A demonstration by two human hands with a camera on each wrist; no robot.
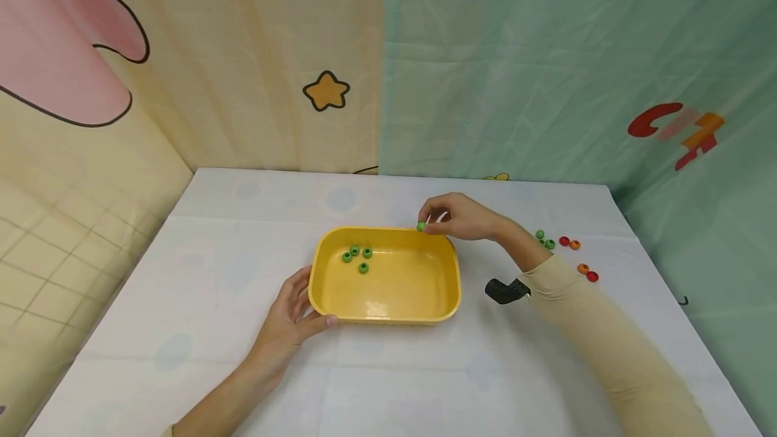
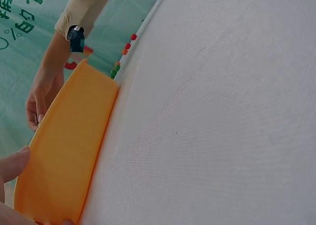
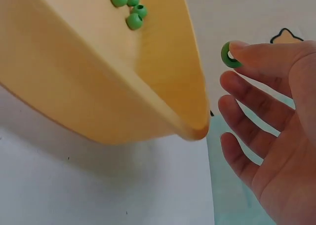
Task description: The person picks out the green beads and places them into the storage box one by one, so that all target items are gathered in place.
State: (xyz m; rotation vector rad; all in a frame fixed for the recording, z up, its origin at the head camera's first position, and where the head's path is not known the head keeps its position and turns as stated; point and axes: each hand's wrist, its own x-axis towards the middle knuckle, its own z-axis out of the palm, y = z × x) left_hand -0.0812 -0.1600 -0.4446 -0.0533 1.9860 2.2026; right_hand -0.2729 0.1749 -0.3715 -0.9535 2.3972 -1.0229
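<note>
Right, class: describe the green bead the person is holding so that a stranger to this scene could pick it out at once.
Start at the yellow tray in the middle of the white table. At its far right corner, the right hand pinches one green bead at its fingertips. Unlike the four green beads lying inside the tray and the loose beads on the table to the right, it is the only one held.

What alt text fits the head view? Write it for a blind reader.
A right hand pinches a small green ring bead over the far rim of a yellow plastic tray holding four green beads; the left hand grips the tray's near-left corner.
</note>
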